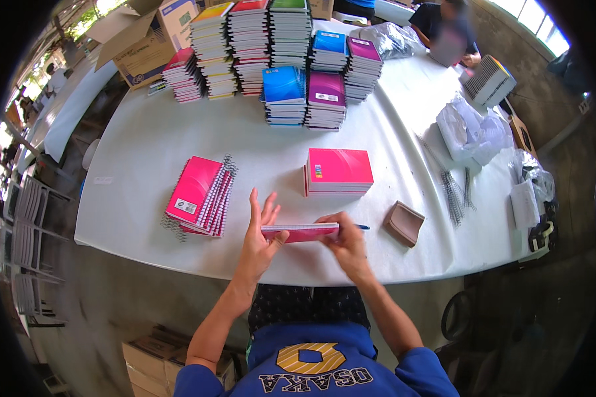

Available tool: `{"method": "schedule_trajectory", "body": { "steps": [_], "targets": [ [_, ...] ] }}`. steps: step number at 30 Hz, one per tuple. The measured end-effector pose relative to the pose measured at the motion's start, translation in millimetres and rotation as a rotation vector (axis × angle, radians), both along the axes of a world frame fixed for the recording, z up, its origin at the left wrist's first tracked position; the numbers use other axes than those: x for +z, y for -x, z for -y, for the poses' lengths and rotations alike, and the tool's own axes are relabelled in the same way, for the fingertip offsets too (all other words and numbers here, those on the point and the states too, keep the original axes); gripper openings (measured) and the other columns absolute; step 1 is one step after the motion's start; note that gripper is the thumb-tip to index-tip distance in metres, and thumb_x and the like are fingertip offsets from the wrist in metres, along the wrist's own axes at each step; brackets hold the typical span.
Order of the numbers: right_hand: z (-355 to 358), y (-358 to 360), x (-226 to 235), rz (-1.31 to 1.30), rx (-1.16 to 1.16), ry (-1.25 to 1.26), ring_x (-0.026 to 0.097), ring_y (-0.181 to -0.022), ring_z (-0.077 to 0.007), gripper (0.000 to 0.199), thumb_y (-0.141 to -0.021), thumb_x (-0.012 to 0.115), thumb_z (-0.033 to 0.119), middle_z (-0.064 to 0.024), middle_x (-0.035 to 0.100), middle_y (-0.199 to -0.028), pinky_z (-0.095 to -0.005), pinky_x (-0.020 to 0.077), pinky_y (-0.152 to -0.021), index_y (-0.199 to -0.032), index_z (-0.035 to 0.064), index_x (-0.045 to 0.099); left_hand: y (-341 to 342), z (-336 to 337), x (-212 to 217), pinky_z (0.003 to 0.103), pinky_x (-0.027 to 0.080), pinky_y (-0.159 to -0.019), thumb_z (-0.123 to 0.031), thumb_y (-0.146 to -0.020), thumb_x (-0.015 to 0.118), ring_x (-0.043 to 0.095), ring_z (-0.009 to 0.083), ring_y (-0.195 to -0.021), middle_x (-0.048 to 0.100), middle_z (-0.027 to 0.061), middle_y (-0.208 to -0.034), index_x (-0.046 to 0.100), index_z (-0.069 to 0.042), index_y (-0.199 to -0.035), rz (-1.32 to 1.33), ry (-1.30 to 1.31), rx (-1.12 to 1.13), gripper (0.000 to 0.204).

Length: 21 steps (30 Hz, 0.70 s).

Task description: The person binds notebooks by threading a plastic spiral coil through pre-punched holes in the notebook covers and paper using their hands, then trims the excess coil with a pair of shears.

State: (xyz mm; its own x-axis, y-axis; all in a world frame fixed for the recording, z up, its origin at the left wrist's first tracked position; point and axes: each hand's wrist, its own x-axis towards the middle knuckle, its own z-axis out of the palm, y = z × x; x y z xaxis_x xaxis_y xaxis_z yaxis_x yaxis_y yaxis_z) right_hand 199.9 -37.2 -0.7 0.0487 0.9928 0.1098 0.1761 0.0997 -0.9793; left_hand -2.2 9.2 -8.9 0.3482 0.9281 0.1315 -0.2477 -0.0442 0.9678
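A pink notebook (301,233) is held edge-up above the near part of the table, its white page edges facing up. My left hand (259,239) supports its left end against thumb and palm, the other fingers stretched upward. The right end is gripped by my right hand (346,243), slightly blurred. A thin dark blue rod, perhaps a pen (363,227), pokes out beside the right fingers. To the left lies a fanned pile of pink spiral notebooks (195,188). Beyond my hands sits a neat stack of pink notebooks (340,165), with no coils visible.
A brown block-like object (404,223) rests right of my hands. Loose wire coils (452,195) and white plastic bags (473,129) lie farther right. Tall stacks of coloured notebooks (250,46) line the back, near an open cardboard box (139,56). Another person (447,33) sits at the far right.
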Motion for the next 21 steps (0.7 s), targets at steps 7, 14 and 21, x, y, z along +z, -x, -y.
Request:
{"method": "schedule_trajectory", "body": {
  "steps": [7,14,21],
  "targets": [
    [2,18,-38,-0.054,0.035,-0.118,0.051,-0.096,-0.0133,0.028,-0.086,0.064,-0.009,-0.0059,0.052,-0.106,-0.0261,0.0428,-0.088,-0.104,0.0020,0.045,3,12,12,0.046,0.022,-0.117,-0.045,-0.086,0.071,0.014,0.0349,-0.151,0.017,0.0235,-0.161,-0.003,-0.010,-0.157,-0.329,-0.378,0.231,0.109],
    [3,-5,-14,0.126,0.054,-0.217,0.059,-0.109,-0.0264,0.043,-0.078,0.072,-0.010,-0.0158,0.057,-0.117,-0.0367,0.0494,-0.092,-0.113,-0.0005,0.049,-47,9,36,0.061,0.029,-0.110,-0.039,-0.089,0.063,0.034,0.0408,-0.141,0.044,0.0113,-0.150,0.038,-0.006,-0.149,-1.250,-1.005,0.141,0.073],
    [-45,-265,5,0.934,-0.852,-0.346,0.060,-0.078,-0.0324,0.008,-0.075,0.066,-0.007,-0.0152,0.063,-0.082,-0.0404,0.0475,-0.068,-0.079,-0.0001,0.068,-53,10,33,0.059,0.035,-0.107,-0.031,-0.088,0.065,0.048,0.0396,-0.131,0.053,0.0078,-0.144,0.050,-0.013,-0.143,-1.265,-1.040,0.104,0.060]
  ]
}}
